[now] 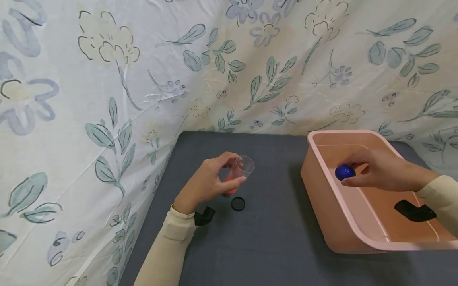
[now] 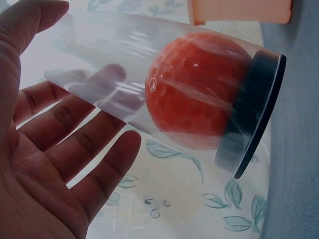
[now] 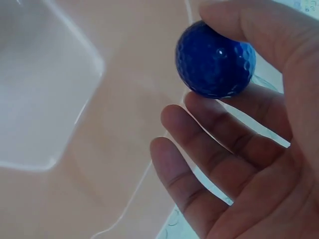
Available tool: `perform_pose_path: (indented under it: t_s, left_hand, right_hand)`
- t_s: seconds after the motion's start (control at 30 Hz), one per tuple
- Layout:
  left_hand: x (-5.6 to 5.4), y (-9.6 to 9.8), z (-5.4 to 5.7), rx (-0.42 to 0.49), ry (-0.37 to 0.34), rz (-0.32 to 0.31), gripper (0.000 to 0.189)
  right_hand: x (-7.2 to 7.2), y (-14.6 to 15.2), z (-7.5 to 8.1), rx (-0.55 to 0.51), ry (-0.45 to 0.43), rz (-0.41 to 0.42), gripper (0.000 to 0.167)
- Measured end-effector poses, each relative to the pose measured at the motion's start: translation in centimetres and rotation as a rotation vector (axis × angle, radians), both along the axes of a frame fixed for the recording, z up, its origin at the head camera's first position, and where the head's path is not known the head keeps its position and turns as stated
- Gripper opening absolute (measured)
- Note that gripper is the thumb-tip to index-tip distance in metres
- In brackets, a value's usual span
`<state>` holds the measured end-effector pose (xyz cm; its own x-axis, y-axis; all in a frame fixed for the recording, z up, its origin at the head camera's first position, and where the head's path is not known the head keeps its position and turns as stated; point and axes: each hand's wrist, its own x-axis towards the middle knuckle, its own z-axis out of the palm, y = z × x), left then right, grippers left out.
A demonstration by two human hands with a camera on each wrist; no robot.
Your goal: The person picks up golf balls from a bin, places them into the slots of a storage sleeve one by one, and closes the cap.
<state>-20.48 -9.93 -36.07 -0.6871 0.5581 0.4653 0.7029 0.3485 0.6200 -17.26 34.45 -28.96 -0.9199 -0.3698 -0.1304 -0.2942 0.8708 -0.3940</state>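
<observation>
My left hand (image 1: 211,178) grips a clear plastic tube (image 1: 245,166) near its open upper end, holding it tilted above the dark table. An orange dimpled golf ball (image 2: 199,89) lies at the bottom of the tube, against a black end cap (image 2: 256,109). Over the pink bin (image 1: 343,214), my right hand (image 1: 383,171) pinches a blue golf ball (image 1: 345,172) between thumb and fingers. In the right wrist view the blue ball's dimples show clearly, and the other fingers spread below it. A black ring-shaped cap (image 1: 237,203) lies on the table just below the tube.
The pink bin stands on the right side of the dark grey table (image 1: 268,238), its tall rim rising between the two hands. A floral cloth (image 1: 264,71) hangs behind the table and along its left side.
</observation>
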Motion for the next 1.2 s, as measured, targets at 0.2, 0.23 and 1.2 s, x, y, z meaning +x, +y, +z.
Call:
perform_pose_path:
  t_s: [0.2,0.23,1.2]
  left_hand:
    - [0.2,-0.1,-0.2,0.004,0.016,-0.005,0.038]
    - [0.2,-0.1,-0.1,0.003,0.016,-0.004,0.038]
    - [-1.1,0.4,0.9,0.020,0.023,0.001,0.038]
  right_hand:
    - [0.5,-1.0,1.1,-0.064,0.121,0.061,0.029]
    - [0.5,-1.3,1.3,-0.070,0.145,0.076,0.027]
    - [-0.1,-9.6,4.0,-0.371,0.082,-0.183,0.042]
